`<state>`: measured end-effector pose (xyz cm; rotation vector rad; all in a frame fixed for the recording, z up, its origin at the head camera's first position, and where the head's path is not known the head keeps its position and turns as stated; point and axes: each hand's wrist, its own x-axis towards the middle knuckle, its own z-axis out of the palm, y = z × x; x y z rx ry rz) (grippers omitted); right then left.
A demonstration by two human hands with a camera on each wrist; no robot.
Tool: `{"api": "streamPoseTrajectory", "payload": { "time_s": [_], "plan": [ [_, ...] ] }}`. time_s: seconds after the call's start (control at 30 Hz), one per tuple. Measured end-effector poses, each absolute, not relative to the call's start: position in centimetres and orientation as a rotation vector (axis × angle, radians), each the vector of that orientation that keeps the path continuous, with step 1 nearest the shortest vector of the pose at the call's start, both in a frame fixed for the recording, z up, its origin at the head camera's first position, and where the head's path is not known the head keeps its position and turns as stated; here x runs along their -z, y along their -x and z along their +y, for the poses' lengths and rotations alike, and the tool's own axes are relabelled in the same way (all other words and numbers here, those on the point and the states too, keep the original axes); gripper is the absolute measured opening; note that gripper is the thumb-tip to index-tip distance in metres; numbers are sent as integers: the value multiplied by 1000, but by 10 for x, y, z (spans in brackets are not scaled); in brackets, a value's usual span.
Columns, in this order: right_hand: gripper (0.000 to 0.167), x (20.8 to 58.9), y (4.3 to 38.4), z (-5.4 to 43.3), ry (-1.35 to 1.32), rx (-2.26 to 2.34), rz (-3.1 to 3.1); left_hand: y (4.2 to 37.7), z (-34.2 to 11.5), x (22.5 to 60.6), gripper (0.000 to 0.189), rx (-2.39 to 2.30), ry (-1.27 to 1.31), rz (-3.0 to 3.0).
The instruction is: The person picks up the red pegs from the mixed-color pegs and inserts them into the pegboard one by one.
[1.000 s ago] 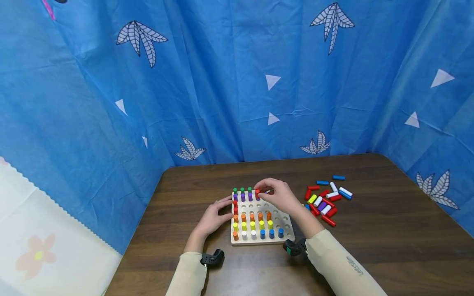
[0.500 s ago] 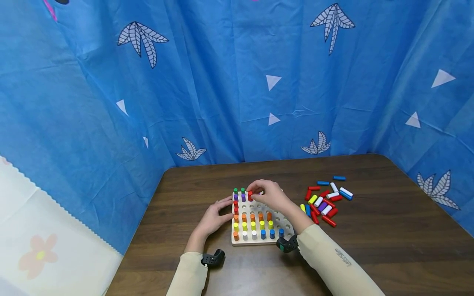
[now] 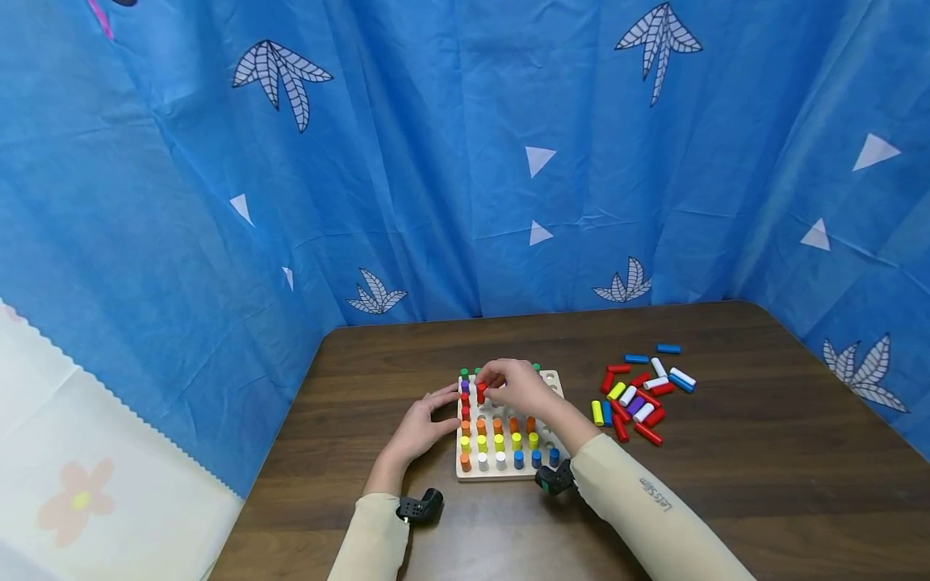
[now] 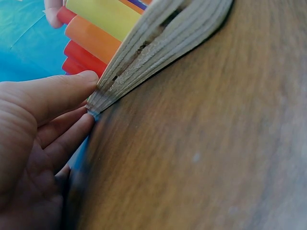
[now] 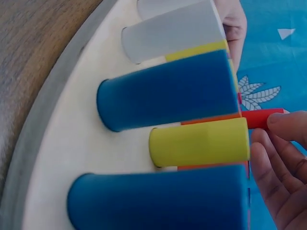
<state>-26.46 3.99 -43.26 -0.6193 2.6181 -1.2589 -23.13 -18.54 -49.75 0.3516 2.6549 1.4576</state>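
Note:
A pale wooden pegboard [image 3: 508, 477] holds upright coloured pegs in rows: orange, white and blue at the front, then yellow, then orange. Red, purple and green ones stand farther back, partly hidden by the right hand. My right hand [image 3: 519, 387] pinches a red peg [image 3: 480, 394] between thumb and fingers over the board, just right of the red pegs in the left column. The right wrist view shows this red peg [image 5: 256, 118] beyond the blue and yellow ones. My left hand [image 3: 421, 424] touches the board's left edge with extended thumb and fingertips.
Loose pegs in red, white, blue, yellow and purple, such as a red one [image 3: 648, 434], lie scattered on the dark wooden table [image 3: 763, 500] right of the board. A blue patterned curtain [image 3: 465, 161] hangs behind the table.
My right hand has moved left and slightly nearer across the board with the red peg, uncovering the board's back right corner. The left hand stays at the left edge.

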Motion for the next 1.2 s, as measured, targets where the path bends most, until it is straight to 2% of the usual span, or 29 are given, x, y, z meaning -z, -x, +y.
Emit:
{"api": "streamPoseTrajectory", "payload": {
  "time_s": [1.2],
  "plan": [
    [11,445,271,35,654,1149,2637,231,-185,498,51,-1435,-350,2666]
  ]
}}
